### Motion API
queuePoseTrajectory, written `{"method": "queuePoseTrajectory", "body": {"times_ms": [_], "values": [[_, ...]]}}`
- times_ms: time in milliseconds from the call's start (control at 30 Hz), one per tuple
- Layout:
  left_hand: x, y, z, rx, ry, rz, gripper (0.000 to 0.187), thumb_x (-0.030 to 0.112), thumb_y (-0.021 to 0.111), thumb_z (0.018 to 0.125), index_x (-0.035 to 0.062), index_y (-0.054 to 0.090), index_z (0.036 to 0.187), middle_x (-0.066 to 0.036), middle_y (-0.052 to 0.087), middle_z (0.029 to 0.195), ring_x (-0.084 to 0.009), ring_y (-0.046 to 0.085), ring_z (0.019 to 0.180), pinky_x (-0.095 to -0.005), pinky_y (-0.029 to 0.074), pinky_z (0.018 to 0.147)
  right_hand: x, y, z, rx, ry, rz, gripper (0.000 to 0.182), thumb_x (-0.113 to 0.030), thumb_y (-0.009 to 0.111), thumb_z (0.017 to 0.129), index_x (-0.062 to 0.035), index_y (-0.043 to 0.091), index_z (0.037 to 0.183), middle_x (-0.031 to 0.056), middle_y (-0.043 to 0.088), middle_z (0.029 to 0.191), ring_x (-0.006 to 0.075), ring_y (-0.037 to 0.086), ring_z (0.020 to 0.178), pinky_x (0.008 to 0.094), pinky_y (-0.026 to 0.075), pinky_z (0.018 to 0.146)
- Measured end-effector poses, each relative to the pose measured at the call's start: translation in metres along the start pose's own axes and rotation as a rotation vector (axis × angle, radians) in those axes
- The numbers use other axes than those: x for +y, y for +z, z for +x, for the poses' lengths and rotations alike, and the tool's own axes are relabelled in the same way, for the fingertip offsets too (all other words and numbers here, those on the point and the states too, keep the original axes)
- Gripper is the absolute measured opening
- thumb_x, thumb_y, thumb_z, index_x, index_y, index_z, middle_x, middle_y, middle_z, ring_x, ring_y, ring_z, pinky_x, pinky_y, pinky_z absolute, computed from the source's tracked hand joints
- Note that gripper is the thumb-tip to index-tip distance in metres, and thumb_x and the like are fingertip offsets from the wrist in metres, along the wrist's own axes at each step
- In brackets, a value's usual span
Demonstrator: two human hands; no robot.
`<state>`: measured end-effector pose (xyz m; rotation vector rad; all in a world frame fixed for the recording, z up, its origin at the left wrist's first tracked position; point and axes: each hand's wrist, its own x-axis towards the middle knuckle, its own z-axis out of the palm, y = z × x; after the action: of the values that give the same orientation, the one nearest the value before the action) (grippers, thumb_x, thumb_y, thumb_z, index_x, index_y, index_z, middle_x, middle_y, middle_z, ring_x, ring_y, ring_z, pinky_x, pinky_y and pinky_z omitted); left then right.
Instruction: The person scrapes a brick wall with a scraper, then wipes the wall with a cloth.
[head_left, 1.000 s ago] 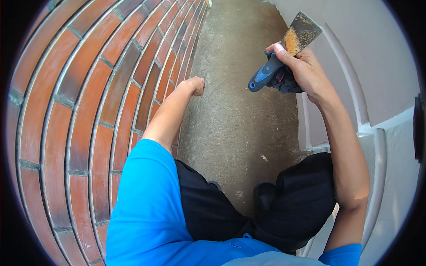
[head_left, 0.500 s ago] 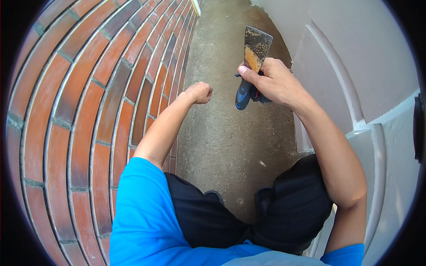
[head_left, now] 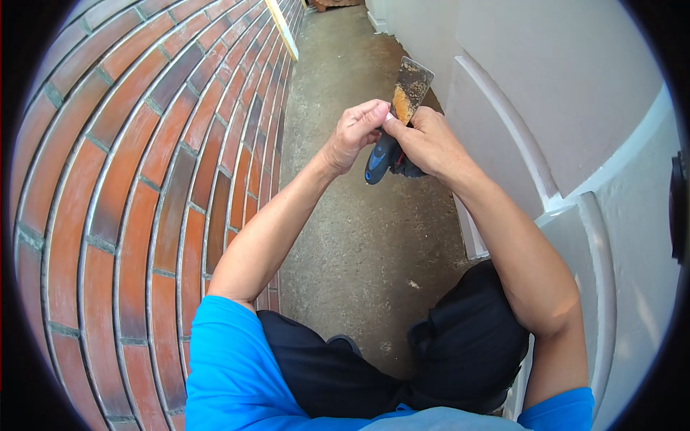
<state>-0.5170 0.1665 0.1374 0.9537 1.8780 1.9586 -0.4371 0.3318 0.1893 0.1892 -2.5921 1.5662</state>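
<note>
My right hand [head_left: 429, 145] is closed around a putty knife [head_left: 412, 85], its blade upward and the black and blue handle slanting down to the left. The blade is dark and worn, with a tan-orange patch near the handle. A dark object with a bit of red [head_left: 408, 168] is also under the right hand, too covered to name. My left hand [head_left: 353, 133] meets the right thumb beside the base of the blade. Its thumb and fingers are pinched together; what lies between them is hidden.
A red brick wall [head_left: 136, 201] with grey joints runs along my left. On my right is a pale grey wall [head_left: 553, 79] with raised moulding. Between them lies a narrow concrete floor [head_left: 359, 237]. A light-coloured strip [head_left: 282, 27] leans at the far left.
My left hand has risen and moved right, from beside the brick wall to the putty knife. The right hand has shifted slightly left, still gripping it. The view has tilted up a little.
</note>
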Motion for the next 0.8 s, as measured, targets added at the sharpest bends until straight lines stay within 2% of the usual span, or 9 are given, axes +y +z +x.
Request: {"method": "queuePoseTrajectory", "body": {"times_ms": [133,233,333,400,467,533,600,700,800], "values": [[-0.013,-0.007,-0.004,-0.033,-0.045,-0.133,0.050,0.051,0.049,0.101,0.0044,0.062,0.114,-0.005,0.066,0.098,-0.0095,0.062,0.082,-0.0249,0.049,0.072,-0.001,-0.005,-0.001,0.020,0.050,-0.016,0.049,-0.037,0.056,0.095,0.0058,0.066,0.073,0.0123,0.064,0.061,0.0216,0.066,0.057,0.0369,0.052,0.054],[-0.036,-0.035,-0.008,0.105,-0.208,0.023,0.043,0.045,0.051,0.101,0.0048,0.064,0.112,-0.005,0.068,0.093,-0.0104,0.064,0.077,-0.0256,0.050,0.067,0.001,-0.004,-0.001,0.019,0.027,-0.002,0.049,-0.037,0.056,0.095,0.0053,0.065,0.072,0.0120,0.064,0.060,0.0212,0.066,0.057,0.0372,0.052,0.055],[-0.086,-0.075,-0.023,0.186,-0.304,0.488,0.037,0.038,0.058,0.098,0.0029,0.068,0.103,-0.009,0.070,0.084,-0.0157,0.066,0.073,-0.0308,0.053,0.065,0.000,-0.001,-0.003,-0.007,0.029,-0.014,0.048,-0.036,0.056,0.095,0.0046,0.065,0.071,0.0117,0.064,0.060,0.0206,0.066,0.056,0.0376,0.052,0.055],[-0.100,-0.098,-0.046,0.127,-0.284,1.007,0.026,0.028,0.063,0.092,0.0038,0.071,0.096,-0.015,0.072,0.084,-0.0260,0.070,0.078,-0.0381,0.056,0.073,-0.002,-0.001,-0.004,-0.029,0.041,-0.029,0.048,-0.035,0.056,0.095,0.0042,0.065,0.070,0.0117,0.064,0.060,0.0203,0.066,0.056,0.0377,0.052,0.056],[-0.110,-0.116,-0.072,-0.053,-0.370,1.267,0.023,0.025,0.063,0.088,0.0054,0.072,0.095,-0.020,0.072,0.091,-0.0358,0.070,0.088,-0.0432,0.056,0.081,-0.007,-0.001,-0.006,-0.048,0.057,-0.014,0.047,-0.035,0.055,0.095,0.0027,0.064,0.068,0.0112,0.063,0.059,0.0192,0.065,0.056,0.0371,0.051,0.055],[-0.122,-0.131,-0.097,-0.234,-0.540,1.464,0.021,0.023,0.062,0.087,0.0065,0.073,0.095,-0.020,0.071,0.097,-0.0390,0.068,0.096,-0.0453,0.055,0.086,-0.005,0.001,-0.005,-0.059,0.060,-0.015,0.046,-0.034,0.055,0.096,0.0018,0.063,0.068,0.0107,0.062,0.059,0.0188,0.065,0.055,0.0368,0.051,0.055],[-0.146,-0.156,-0.120,-0.344,-0.685,1.488,0.025,0.027,0.063,0.087,0.0071,0.074,0.099,-0.020,0.071,0.102,-0.0369,0.068,0.101,-0.0451,0.054,0.090,-0.004,0.002,-0.006,-0.057,0.049,0.001,0.046,-0.034,0.055,0.096,0.0012,0.062,0.068,0.0104,0.062,0.058,0.0185,0.065,0.055,0.0366,0.051,0.054],[-0.149,-0.172,-0.135,-0.371,-0.905,1.438,0.029,0.030,0.065,0.088,0.0084,0.074,0.105,-0.018,0.071,0.108,-0.0348,0.067,0.105,-0.0442,0.053,0.093,-0.005,0.001,-0.005,-0.071,0.060,-0.019,0.045,-0.034,0.055,0.096,0.0014,0.061,0.069,0.0102,0.061,0.058,0.0185,0.065,0.055,0.0363,0.051,0.054],[-0.164,-0.188,-0.141,-0.379,-0.964,1.507,0.032,0.032,0.065,0.088,0.0085,0.074,0.108,-0.017,0.072,0.108,-0.0328,0.068,0.106,-0.0427,0.053,0.093,-0.006,0.004,-0.006,-0.079,0.065,-0.013,0.046,-0.034,0.055,0.097,0.0021,0.061,0.069,0.0105,0.062,0.058,0.0186,0.065,0.056,0.0360,0.051,0.053]]}}
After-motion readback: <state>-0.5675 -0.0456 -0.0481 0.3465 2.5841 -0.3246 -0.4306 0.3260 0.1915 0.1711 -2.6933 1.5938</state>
